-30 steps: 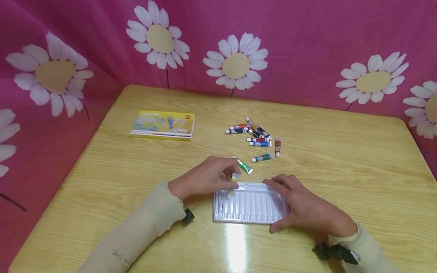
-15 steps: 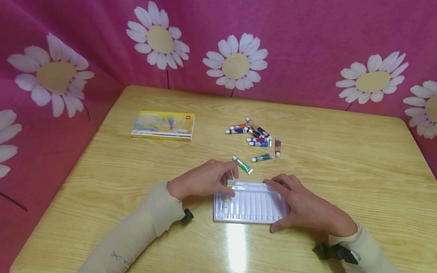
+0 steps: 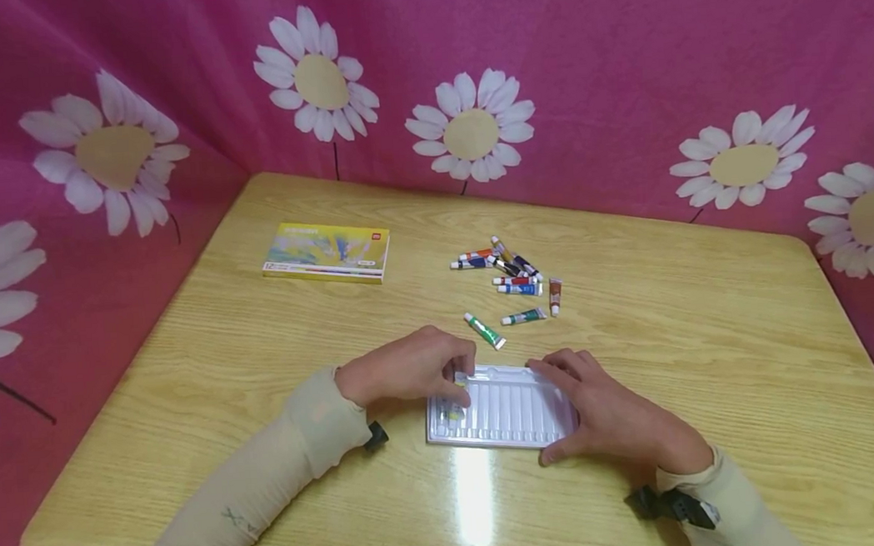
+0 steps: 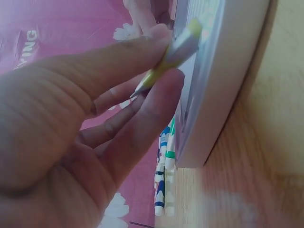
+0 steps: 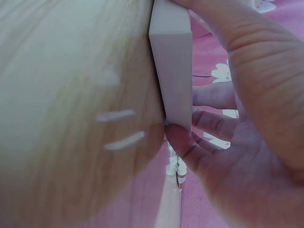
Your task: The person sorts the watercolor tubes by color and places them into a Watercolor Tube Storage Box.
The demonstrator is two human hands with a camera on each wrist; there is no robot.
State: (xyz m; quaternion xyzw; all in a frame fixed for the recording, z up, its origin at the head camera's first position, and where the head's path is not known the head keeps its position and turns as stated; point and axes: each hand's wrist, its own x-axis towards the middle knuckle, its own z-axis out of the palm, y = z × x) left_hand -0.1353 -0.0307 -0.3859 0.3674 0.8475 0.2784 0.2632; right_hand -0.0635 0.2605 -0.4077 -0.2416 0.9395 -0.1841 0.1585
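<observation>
- Left hand (image 3: 412,365) pinches yellow tube (image 4: 184,48) at left end of tray (image 3: 520,401).
- Right hand (image 3: 611,408) grips tray's right end.
- Bright green tube (image 3: 485,331): just beyond tray.

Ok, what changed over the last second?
The yellow tube moved down and toward the person, into the left end of the tray; the left hand moved down with it and still pinches it. Nothing visibly let go; can't tell if it's fully seated. Unchanged: right hand on the tray's right end, loose tubes, yellow box.
</observation>
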